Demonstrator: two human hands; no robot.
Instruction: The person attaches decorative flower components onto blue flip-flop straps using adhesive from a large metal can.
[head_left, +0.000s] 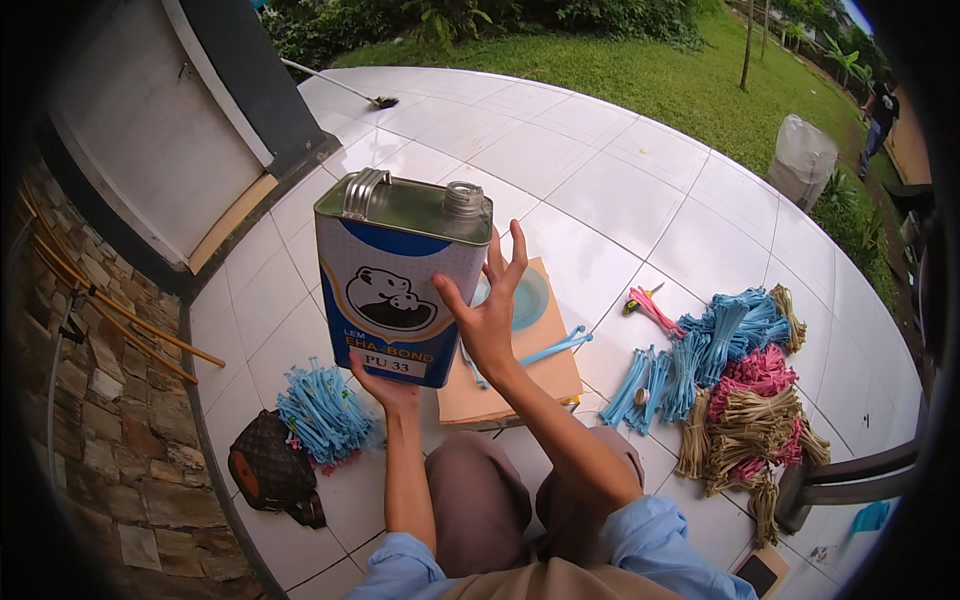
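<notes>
A rectangular blue-and-white metal glue can point(400, 290) is raised in front of me, tilted a little. It has a wire-like handle and a round spout on its green-tinted top. My left hand point(388, 388) bears it from below, at its bottom edge. Along its right side is my right hand point(485, 315), thumb by the front face and fingers spread apart. Behind that hand a pale blue bowl point(528, 300) stands on a cardboard sheet point(535, 375), partly hidden. Light blue strips point(550, 346) lie across the cardboard.
Bundles of blue strips point(735, 325), pink strips point(755, 375) and tan strips point(750, 425) lie to the right, near a screwdriver point(642, 298). More blue strips point(325, 408) and a brown bag point(270, 462) are at left. A chair leg point(850, 475) and a phone point(762, 572) are lower right.
</notes>
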